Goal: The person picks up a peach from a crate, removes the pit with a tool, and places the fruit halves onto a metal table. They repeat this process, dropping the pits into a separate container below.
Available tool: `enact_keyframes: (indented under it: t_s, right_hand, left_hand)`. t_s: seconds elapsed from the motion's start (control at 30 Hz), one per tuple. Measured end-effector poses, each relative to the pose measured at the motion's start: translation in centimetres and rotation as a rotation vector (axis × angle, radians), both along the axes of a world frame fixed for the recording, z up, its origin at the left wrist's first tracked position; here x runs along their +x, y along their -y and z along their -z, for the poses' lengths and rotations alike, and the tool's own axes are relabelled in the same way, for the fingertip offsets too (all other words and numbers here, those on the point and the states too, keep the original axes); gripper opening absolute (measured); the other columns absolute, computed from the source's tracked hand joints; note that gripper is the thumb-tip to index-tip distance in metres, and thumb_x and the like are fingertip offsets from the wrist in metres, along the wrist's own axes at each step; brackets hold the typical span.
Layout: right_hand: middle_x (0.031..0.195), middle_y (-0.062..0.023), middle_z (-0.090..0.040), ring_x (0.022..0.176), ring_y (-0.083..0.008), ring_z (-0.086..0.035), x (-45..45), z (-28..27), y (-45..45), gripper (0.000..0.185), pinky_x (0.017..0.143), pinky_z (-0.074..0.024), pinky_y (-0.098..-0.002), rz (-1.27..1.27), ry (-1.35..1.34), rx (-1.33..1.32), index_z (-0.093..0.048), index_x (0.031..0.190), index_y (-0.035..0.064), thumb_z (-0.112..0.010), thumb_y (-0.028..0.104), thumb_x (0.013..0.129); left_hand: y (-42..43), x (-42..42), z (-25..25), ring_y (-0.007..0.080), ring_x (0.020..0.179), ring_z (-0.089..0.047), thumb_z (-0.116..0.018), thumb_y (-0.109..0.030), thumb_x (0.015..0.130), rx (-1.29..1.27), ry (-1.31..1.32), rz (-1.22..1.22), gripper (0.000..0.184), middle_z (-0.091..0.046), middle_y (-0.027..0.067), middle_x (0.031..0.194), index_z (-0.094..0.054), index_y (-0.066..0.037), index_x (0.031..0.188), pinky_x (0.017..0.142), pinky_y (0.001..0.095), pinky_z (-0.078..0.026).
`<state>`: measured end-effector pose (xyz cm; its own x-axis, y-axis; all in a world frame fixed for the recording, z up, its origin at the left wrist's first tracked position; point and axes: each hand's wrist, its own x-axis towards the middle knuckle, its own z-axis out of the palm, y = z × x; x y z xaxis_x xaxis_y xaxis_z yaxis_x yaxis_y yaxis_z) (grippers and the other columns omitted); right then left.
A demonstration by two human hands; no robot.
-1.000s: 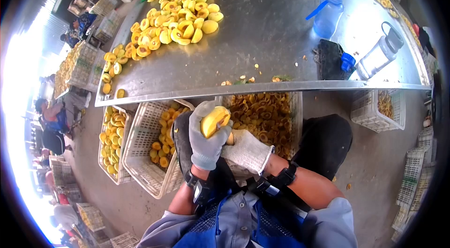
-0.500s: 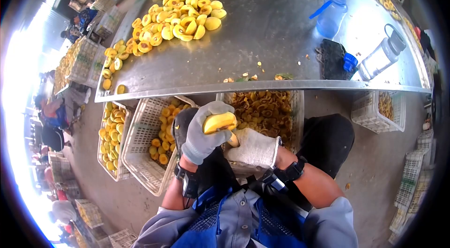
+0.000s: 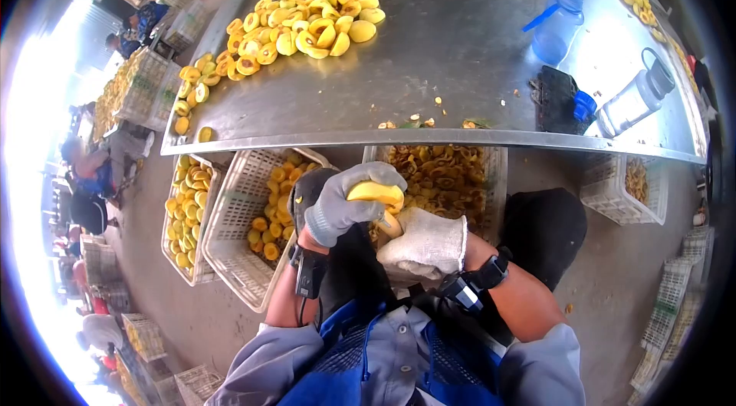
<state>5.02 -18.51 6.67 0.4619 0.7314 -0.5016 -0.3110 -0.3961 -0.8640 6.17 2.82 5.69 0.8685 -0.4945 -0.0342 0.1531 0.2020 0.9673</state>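
My left hand (image 3: pixel 343 208), in a grey glove, is closed around a yellow peach half (image 3: pixel 374 192). Close below it, my right hand (image 3: pixel 423 242), in a white knitted glove, grips a small tool (image 3: pixel 391 225) by its light-coloured handle. The tool's working end is hidden at the underside of the fruit, so I cannot tell whether it cuts in. Both hands are above my lap, in front of a white crate (image 3: pixel 498 180) with brownish fruit scraps (image 3: pixel 437 176) in it.
A metal table (image 3: pixel 429 46) bears a heap of peach halves (image 3: pixel 307 19), a blue bottle (image 3: pixel 556 30), a clear bottle (image 3: pixel 632 103) and a dark pouch (image 3: pixel 553 99). Crates of peach halves (image 3: pixel 188 210) stand left of my legs, another crate (image 3: pixel 625 191) right. People work at far left.
Both hands appear slightly further right in view, as do the table and crates. The left hand has tilted the peach half a little, and the right still grips the tool beneath it.
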Motion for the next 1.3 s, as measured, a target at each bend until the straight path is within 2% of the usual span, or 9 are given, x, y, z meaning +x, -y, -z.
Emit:
enact_keyframes:
  t_s: [0.17,0.27,0.37,0.4,0.63,0.8,1.0,1.13,1.3]
  right_hand:
    - [0.075,-0.008,-0.069,0.072,-0.0195,-0.065,0.2,0.6,-0.2,0.024,0.067,-0.0515,-0.034,0.046,0.286,0.008,-0.07,0.099,0.0042,-0.069,0.022,0.083]
    - [0.068,-0.0065,-0.064,0.06,-0.0185,-0.061,-0.4,2.2,-0.8,0.018,0.056,-0.0491,-0.034,0.126,0.153,0.152,-0.068,0.093,0.0037,-0.07,0.019,0.084]
    - [0.059,0.0,-0.055,0.048,-0.0124,-0.052,0.2,-0.2,-0.4,0.014,0.043,-0.0391,-0.0286,0.077,-0.394,0.043,-0.064,0.082,0.0086,-0.074,0.018,0.084]
    - [0.056,0.0033,-0.05,0.04,-0.0074,-0.044,-0.1,-1.0,-0.3,0.015,0.037,-0.0291,-0.024,0.118,-0.459,0.147,-0.06,0.079,0.0094,-0.072,0.015,0.086]
    - [0.056,0.0017,-0.05,0.038,-0.0082,-0.041,-0.4,-1.5,-0.5,0.017,0.035,-0.0285,-0.0241,0.175,-0.52,0.2,-0.06,0.078,0.008,-0.071,0.015,0.088]
    - [0.058,0.0018,-0.053,0.041,-0.0072,-0.044,-0.4,-0.8,-0.4,0.012,0.038,-0.032,-0.0235,0.093,-0.502,0.327,-0.065,0.088,0.0051,-0.071,0.016,0.089]
    - [0.057,0.0001,-0.056,0.04,-0.0073,-0.047,0.5,-1.7,0.4,0.012,0.037,-0.0327,-0.0233,0.221,-0.534,0.367,-0.068,0.095,0.0011,-0.071,0.012,0.091]
    - [0.056,-0.0002,-0.056,0.039,-0.0075,-0.047,0.7,-2.4,-0.1,0.01,0.036,-0.0339,-0.0241,0.264,-0.522,0.308,-0.068,0.095,0.001,-0.071,0.01,0.091]
    - [0.056,0.0006,-0.054,0.04,-0.0078,-0.047,1.2,-2.7,-1.8,0.013,0.037,-0.0348,-0.024,0.273,-0.397,0.244,-0.067,0.095,0.0031,-0.071,0.015,0.092]
  left_hand:
    - [0.1,0.4,-2.2,0.0187,0.113,-0.064,-0.077,-0.019,0.086,0.103,-0.019,0.049,0.05,-0.066,0.0114,0.127,-0.063,0.001,0.13,0.101,0.0318,-0.05]
    - [0.9,-0.3,-4.1,0.0174,0.111,-0.065,-0.077,-0.021,0.086,0.323,0.003,-0.062,0.049,-0.069,0.0115,0.124,-0.065,0.002,0.128,0.099,0.0299,-0.05]
    - [0.4,0.3,-1.9,0.0191,0.107,-0.067,-0.076,-0.022,0.087,0.25,-0.019,-0.074,0.045,-0.072,0.0127,0.115,-0.067,0.003,0.124,0.097,0.0303,-0.052]
    - [0.5,0.5,-0.3,0.0243,0.101,-0.07,-0.076,-0.022,0.086,0.059,-0.064,-0.075,0.044,-0.073,0.0162,0.108,-0.068,0.003,0.121,0.093,0.0344,-0.055]
    - [2.2,0.1,1.7,0.0332,0.097,-0.072,-0.083,-0.034,0.082,-0.395,-0.185,-0.148,0.053,-0.071,0.0221,0.112,-0.069,0.001,0.118,0.088,0.0432,-0.059]
    - [4.1,-1.0,2.6,0.0343,0.098,-0.07,-0.071,-0.045,0.091,-0.686,-0.292,-0.232,0.057,-0.067,0.0209,0.117,-0.058,-0.002,0.127,0.086,0.0441,-0.059]
    - [-1.7,-0.9,-1.1,0.0297,0.098,-0.071,-0.061,-0.041,0.096,-0.173,0.036,-0.647,0.054,-0.069,0.0221,0.113,-0.06,0.005,0.124,0.089,0.0374,-0.059]
    - [-14.4,-0.6,-2.2,0.0171,0.105,-0.071,-0.076,-0.018,0.086,1.073,0.232,-0.6,0.038,-0.074,0.0095,0.117,-0.072,-0.005,0.122,0.094,0.03,-0.056]
    - [-14.9,4.3,-3.3,0.0231,0.112,-0.069,-0.073,-0.017,0.087,1.156,0.2,-0.677,0.039,-0.071,0.0134,0.122,-0.069,-0.004,0.124,0.098,0.032,-0.053]
